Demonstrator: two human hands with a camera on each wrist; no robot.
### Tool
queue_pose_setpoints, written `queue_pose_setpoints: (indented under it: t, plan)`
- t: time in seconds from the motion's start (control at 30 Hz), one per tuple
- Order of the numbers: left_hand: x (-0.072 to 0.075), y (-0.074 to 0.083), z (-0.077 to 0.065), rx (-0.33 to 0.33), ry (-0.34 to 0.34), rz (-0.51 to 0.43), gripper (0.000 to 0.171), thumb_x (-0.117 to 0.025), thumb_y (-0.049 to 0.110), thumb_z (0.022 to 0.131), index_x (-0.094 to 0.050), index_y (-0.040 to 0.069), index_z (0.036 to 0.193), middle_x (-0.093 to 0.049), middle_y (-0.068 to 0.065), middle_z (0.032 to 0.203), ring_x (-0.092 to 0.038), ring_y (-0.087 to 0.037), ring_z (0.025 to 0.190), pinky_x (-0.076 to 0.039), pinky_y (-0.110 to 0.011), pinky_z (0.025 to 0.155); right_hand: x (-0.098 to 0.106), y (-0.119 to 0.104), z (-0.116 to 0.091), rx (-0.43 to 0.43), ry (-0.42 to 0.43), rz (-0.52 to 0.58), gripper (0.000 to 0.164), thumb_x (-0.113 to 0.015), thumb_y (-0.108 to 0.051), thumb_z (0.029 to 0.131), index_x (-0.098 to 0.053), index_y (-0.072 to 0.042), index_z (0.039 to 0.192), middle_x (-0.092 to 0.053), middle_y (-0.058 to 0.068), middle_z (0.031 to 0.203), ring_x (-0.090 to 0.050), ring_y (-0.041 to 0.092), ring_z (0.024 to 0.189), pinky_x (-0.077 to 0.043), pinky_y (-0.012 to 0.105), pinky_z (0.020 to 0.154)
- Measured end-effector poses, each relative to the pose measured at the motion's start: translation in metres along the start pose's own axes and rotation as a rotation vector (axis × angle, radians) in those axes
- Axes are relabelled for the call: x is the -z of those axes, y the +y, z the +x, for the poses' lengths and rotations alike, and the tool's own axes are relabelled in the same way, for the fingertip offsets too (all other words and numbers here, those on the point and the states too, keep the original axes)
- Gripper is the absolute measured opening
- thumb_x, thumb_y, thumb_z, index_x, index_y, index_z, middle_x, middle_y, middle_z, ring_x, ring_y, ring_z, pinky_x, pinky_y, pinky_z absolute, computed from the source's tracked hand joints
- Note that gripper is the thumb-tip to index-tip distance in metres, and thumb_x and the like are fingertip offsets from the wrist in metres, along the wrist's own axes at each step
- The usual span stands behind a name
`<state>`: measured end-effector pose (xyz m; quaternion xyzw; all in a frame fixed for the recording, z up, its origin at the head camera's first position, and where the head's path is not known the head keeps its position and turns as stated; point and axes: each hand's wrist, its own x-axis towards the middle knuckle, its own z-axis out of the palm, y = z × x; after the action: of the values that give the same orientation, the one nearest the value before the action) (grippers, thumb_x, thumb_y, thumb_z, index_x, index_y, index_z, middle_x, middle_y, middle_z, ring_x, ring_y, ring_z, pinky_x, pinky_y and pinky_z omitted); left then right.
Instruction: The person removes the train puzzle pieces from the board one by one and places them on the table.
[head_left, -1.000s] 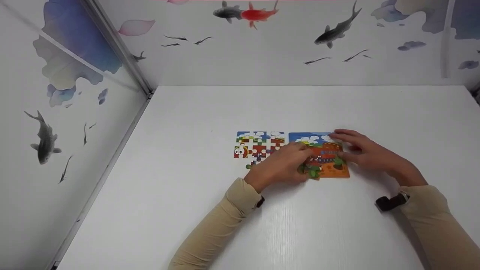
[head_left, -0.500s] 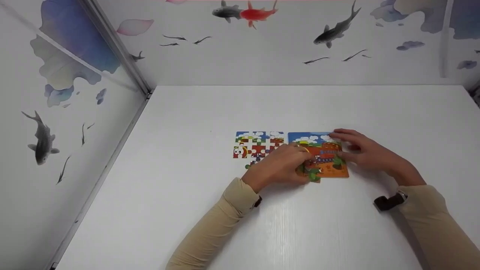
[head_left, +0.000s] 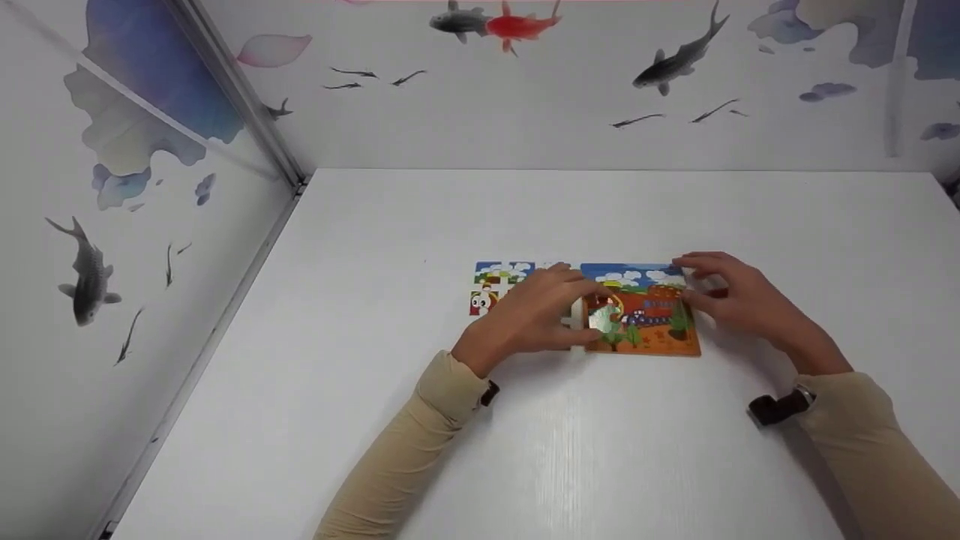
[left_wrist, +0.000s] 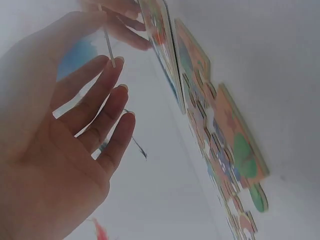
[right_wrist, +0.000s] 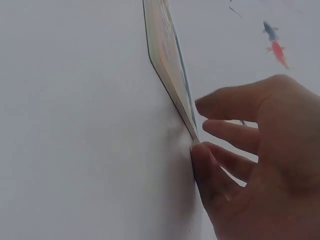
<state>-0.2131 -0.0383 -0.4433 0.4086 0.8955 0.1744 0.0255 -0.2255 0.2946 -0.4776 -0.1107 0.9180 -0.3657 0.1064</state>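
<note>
My left hand (head_left: 529, 315) hovers over the left part of a colourful picture puzzle (head_left: 652, 330). It pinches a thin puzzle piece (head_left: 602, 319), glinting in the head view and seen edge-on between thumb and finger in the left wrist view. The other fingers of that hand are spread. Beside the puzzle's upper right corner is my right hand (head_left: 739, 304); a fingertip touches that corner in the right wrist view, while the remaining fingers are loosely bent. Loose puzzle pieces (left_wrist: 240, 145) lie left of the puzzle, partly hidden by my left hand in the head view.
A white table (head_left: 360, 300) carries everything. Behind it rises a white wall (head_left: 465, 120) with painted fish, and another painted panel (head_left: 45, 375) stands along the left side. A dark strap (head_left: 780, 407) sits at my right wrist.
My left hand has shifted left and slightly back, now covering more of the loose pieces. The puzzle piece has lifted from the lower left edge and tilted. My right hand barely moves.
</note>
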Motion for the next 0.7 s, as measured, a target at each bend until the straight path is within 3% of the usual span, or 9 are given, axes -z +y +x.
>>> queue_pose_setpoints:
  t: [0.13, 0.27, 0.43, 0.7]
  plan:
    - [0.005, -0.012, -0.013, 0.020, 0.056, -0.027, 0.049, -0.077, 0.044, 0.100, -0.071, 0.019, 0.141, -0.074, 0.002, 0.129, -0.062, -0.017, 0.116, -0.056, -0.037, 0.103, -0.001, 0.000, 0.000, -0.019, 0.091, 0.011, 0.052, -0.065, -0.024, 0.109, -0.054, -0.011, 0.158, -0.049, 0.023, 0.160, -0.052, 0.045, 0.140, -0.048, 0.068, 0.114]
    - [0.010, -0.023, -0.025, 0.043, 0.093, -0.047, 0.043, -0.075, 0.042, 0.101, -0.073, 0.019, 0.138, -0.075, 0.003, 0.125, -0.063, -0.018, 0.114, -0.056, -0.036, 0.099, -0.002, 0.002, 0.000, -0.046, 0.114, 0.003, 0.053, -0.065, -0.030, 0.110, -0.054, -0.012, 0.159, -0.053, 0.023, 0.157, -0.057, 0.044, 0.137, -0.053, 0.064, 0.110]
    - [0.015, -0.036, -0.039, 0.074, 0.121, -0.074, 0.044, -0.078, 0.039, 0.100, -0.073, 0.017, 0.138, -0.076, 0.002, 0.123, -0.064, -0.021, 0.116, -0.056, -0.038, 0.099, -0.003, 0.002, 0.002, -0.070, 0.068, -0.014, 0.054, -0.066, -0.033, 0.109, -0.054, -0.013, 0.158, -0.052, 0.023, 0.158, -0.059, 0.046, 0.135, -0.058, 0.056, 0.106]
    - [0.018, -0.053, -0.056, 0.150, 0.127, -0.053, 0.046, -0.080, 0.040, 0.099, -0.073, 0.017, 0.139, -0.074, -0.001, 0.132, -0.063, -0.022, 0.120, -0.054, -0.047, 0.106, -0.007, 0.002, 0.005, 0.010, 0.012, -0.069, 0.047, -0.070, -0.023, 0.107, -0.061, -0.013, 0.152, -0.048, 0.020, 0.157, -0.060, 0.041, 0.129, -0.057, 0.044, 0.103]
